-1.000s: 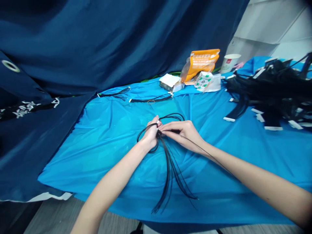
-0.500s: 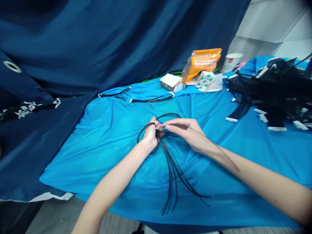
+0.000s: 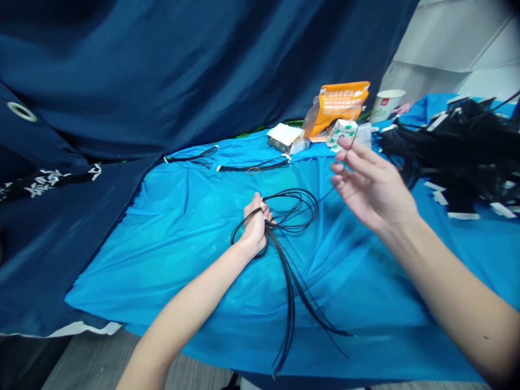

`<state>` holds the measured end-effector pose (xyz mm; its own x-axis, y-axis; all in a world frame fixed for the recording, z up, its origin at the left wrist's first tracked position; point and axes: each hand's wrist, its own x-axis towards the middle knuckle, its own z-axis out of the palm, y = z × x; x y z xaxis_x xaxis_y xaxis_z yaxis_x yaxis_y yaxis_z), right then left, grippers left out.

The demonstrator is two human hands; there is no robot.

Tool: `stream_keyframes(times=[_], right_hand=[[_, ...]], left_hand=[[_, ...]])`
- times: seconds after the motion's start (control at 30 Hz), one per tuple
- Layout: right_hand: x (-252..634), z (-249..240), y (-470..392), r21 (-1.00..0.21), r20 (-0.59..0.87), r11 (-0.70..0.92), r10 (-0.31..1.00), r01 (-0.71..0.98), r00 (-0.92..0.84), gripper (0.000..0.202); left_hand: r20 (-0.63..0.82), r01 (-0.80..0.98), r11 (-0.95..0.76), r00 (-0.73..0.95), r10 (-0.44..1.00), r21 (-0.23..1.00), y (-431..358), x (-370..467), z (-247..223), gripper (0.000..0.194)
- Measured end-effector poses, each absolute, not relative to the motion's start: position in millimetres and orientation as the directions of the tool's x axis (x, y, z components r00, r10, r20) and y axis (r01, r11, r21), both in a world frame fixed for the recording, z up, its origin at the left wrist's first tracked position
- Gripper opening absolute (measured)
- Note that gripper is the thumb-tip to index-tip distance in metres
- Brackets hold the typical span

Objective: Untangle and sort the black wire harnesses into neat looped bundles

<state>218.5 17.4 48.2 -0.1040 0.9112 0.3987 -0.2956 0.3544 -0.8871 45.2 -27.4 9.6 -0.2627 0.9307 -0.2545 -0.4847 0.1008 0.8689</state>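
A bundle of thin black wires is gripped in my left hand over the middle of the blue cloth. Some of the wires loop out on both sides of that hand, and the loose ends trail toward the front edge. Small white pieces show among the wires at the fingers. Raised to the right, my right hand pinches one thin wire between thumb and forefinger. This wire runs back toward the looped bundle, and its tip stands above the fingers. The other right fingers are loosely curled.
Two wire bundles lie at the back of the blue cloth. Behind are a small box, an orange pouch and a paper cup. A heap of black cables with white connectors covers the right.
My right hand has moved away from the left, to the right and upward, drawing one wire out. The loop right of my left hand shows fully now. The left hand has barely moved.
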Motion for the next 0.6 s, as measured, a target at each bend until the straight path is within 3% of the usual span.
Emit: stream_keyframes(times=[0.17, 0.27, 0.4, 0.6], right_hand=[[210, 49, 2, -0.769, 0.639, 0.638, 0.765, 0.042, 0.084, 0.013], [195, 42, -15, -0.543, 0.797, 0.79, 0.591, 0.284, -0.121, 0.007], [180, 26, -26, -0.281, 0.85, 0.89, 0.404, 0.359, -0.338, 0.014], [179, 18, -23, -0.25, 0.844, 0.894, 0.389, 0.371, -0.368, 0.015]], left_hand=[[-0.159, -0.416, 0.024, -0.293, 0.943, 0.909, -30, 49, 10, 0.047], [-0.131, -0.409, -0.009, -0.313, 0.941, 0.912, -31, 51, 12, 0.046], [-0.115, -0.416, -0.035, -0.33, 0.937, 0.909, -32, 52, 12, 0.046], [-0.121, -0.433, -0.035, -0.329, 0.937, 0.901, -33, 54, 12, 0.044]])
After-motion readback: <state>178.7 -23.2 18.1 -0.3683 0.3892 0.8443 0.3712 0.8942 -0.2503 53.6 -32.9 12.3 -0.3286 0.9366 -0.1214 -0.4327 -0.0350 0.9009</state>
